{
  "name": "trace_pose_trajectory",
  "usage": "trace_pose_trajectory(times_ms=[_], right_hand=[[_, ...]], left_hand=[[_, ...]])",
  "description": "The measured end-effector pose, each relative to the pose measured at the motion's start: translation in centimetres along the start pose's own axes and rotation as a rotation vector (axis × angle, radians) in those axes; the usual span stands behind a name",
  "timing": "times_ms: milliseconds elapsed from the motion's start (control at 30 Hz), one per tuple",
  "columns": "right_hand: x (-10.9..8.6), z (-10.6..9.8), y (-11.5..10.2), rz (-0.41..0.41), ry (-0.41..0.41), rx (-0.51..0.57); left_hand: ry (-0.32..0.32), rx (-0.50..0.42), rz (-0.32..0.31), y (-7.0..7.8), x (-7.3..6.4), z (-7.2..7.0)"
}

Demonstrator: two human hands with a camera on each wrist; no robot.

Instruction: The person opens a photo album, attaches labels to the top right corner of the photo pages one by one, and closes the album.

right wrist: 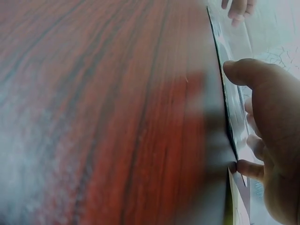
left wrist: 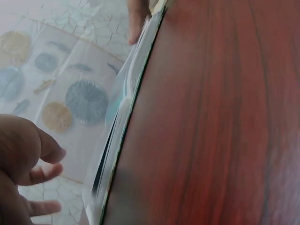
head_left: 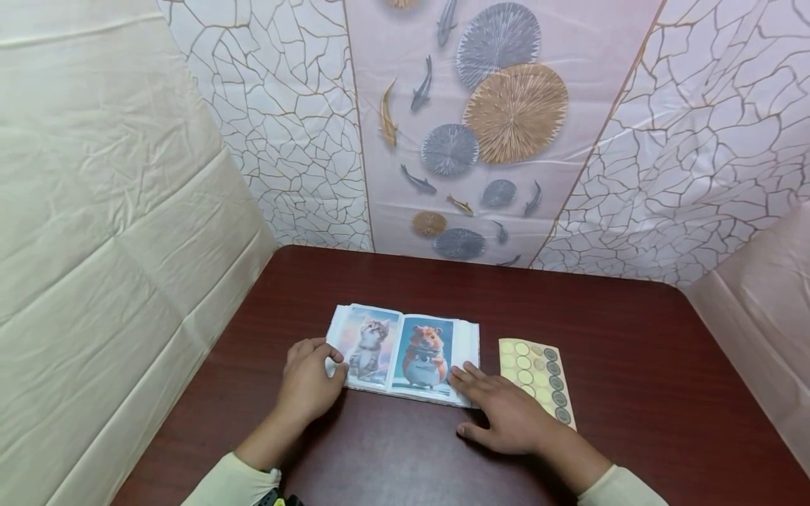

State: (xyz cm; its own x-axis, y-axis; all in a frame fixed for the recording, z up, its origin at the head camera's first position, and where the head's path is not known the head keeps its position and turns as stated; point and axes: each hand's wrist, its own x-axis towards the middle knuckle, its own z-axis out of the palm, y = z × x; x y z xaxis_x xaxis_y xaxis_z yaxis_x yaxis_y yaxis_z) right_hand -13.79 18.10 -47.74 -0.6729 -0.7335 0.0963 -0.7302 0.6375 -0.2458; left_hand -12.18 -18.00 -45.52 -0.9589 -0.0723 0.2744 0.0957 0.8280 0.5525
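A small photo album (head_left: 467, 349) lies spread on the table, with clear sleeves over its pages. Its left page holds a kitten picture (head_left: 365, 348), its right page a picture of a hamster-like animal (head_left: 422, 355). At the album's left edge is my left hand (head_left: 313, 379), fingers loosely bent; the left wrist view shows them apart from each other with nothing pinched. My right hand (head_left: 506, 414) rests on the lower right edge of the album, fingers extended and thumb spread towards me. In the right wrist view the thumb (right wrist: 248, 72) stands out beside the album's edge.
To the right of the album lies a cream sheet (head_left: 538, 379) with rows of round stickers, pale yellow and dark grey; the right hand partly covers its lower left. The dark red wooden table (head_left: 392, 457) meets patterned cloth (head_left: 316, 140) at the back and plain cloth at the sides.
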Motion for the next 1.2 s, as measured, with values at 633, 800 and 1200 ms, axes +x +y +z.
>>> trace_pose_trajectory(times_ms=[633,800,1200], right_hand=[[-1.7,-1.0,0.6,0.043,0.142,-0.038],[-2.7,-1.3,0.9,0.074,0.146,-0.055],[-5.5,-2.1,2.1,0.145,0.157,-0.103]], left_hand=[[-0.020,-0.189,0.352,5.2,-1.0,3.5],[-0.091,-0.183,0.373,6.2,-1.2,4.0],[-0.184,-0.195,0.407,7.9,-1.7,5.1]])
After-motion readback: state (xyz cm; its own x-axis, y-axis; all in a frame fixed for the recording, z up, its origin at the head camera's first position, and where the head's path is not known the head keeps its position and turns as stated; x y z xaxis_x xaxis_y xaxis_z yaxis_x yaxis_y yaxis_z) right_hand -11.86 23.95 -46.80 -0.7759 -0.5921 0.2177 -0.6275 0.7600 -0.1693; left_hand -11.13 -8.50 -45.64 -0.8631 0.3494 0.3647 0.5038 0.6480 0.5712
